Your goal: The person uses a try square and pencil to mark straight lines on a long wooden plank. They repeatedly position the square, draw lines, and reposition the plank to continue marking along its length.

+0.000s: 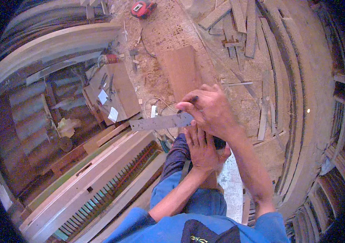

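Observation:
A wooden board (180, 69) runs lengthwise in front of me and back between my legs. My left hand (203, 152) lies flat on it, fingers stretched and thumb apart. Just beyond, my right hand (213, 113) is closed in a pinch around a dark, thin pencil-like stick (194, 99). A flat grey metal strip (160, 121), speckled and ruler-like, crosses the board below the right hand and sticks out to the left. Its right end is rounded, near both hands' fingertips. A dark part (219, 142) shows beside the left thumb; its kind is unclear.
A red tape measure (143, 9) rests at the far end of the sawdust-covered surface. Offcuts (237, 24) are strewn at far right. Left stands a long wooden piece with a row of slats (111, 186). Tools lie on a brown panel (117, 93).

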A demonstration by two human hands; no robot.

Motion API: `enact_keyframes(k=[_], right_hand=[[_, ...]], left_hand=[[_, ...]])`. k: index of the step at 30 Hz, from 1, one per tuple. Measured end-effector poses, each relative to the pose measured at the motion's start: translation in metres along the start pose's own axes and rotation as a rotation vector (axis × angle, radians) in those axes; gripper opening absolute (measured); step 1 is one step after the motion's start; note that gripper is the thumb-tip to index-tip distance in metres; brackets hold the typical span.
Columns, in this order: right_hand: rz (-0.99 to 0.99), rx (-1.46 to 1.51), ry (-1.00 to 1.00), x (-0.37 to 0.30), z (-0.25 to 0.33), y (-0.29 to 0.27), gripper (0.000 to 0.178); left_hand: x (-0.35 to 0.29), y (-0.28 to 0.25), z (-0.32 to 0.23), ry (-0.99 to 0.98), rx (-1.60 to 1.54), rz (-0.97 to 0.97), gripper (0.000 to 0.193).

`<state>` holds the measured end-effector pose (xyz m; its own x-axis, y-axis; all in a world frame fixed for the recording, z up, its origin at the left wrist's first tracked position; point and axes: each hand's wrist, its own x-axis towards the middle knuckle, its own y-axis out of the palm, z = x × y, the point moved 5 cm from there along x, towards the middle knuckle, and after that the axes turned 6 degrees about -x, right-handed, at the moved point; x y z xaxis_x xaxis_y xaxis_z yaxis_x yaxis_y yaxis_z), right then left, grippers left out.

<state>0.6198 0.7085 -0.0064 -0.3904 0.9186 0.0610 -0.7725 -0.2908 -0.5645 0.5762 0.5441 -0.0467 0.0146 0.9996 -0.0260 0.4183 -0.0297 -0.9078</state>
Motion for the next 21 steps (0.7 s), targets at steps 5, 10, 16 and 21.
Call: enact_keyframes(k=[5, 10, 16, 21], right_hand=[[-0.102, -0.301, -0.099, -0.007, -0.001, -0.054, 0.023], [-0.099, -0.058, -0.116, -0.003, 0.007, -0.044, 0.021], [-0.047, -0.106, -0.071, -0.002, 0.008, -0.006, 0.019], [-0.150, -0.196, 0.055, -0.021, -0.022, -0.074, 0.030]], left_hand=[[0.002, 0.000, 0.001, -0.053, -0.014, 0.039, 0.104], [0.003, -0.002, 0.001, -0.053, -0.038, 0.031, 0.104], [0.002, -0.004, -0.001, 0.017, -0.039, -0.036, 0.104], [0.003, -0.001, 0.002, -0.040, -0.044, 0.027, 0.106]])
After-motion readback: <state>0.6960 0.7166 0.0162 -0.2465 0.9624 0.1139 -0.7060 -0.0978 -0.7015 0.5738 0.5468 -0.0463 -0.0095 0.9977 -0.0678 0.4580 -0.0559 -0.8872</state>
